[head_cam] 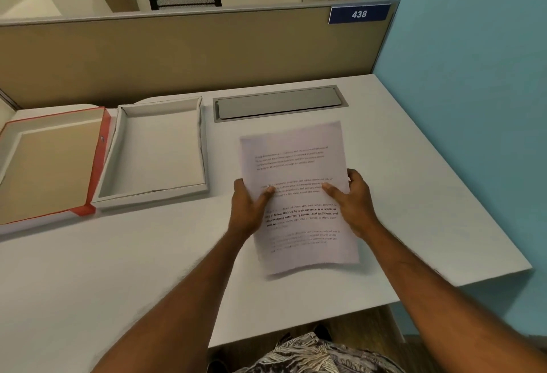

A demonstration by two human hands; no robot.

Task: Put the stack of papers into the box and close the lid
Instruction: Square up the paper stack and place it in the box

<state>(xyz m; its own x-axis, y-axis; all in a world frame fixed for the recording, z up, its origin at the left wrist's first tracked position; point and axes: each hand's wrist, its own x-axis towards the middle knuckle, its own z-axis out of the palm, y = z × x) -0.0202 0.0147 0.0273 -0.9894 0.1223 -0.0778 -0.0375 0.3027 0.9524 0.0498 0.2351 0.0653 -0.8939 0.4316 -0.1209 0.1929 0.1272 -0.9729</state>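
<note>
A stack of printed white papers (296, 165) is held a little above the white desk (133, 254), right of centre. My left hand (248, 209) grips its left edge with the thumb on top. My right hand (352, 201) grips its right edge the same way. The open white box (204, 147) lies empty to the left of the papers, near the back of the desk. Its lid (97, 162), red outside and tan inside, lies upturned at the far left, touching the box.
A tan partition (177, 55) with a blue "438" label (359, 13) backs the desk. A grey cable hatch (278, 103) sits behind the papers. A blue wall (473, 106) closes the right side. The desk's front edge runs just before my body.
</note>
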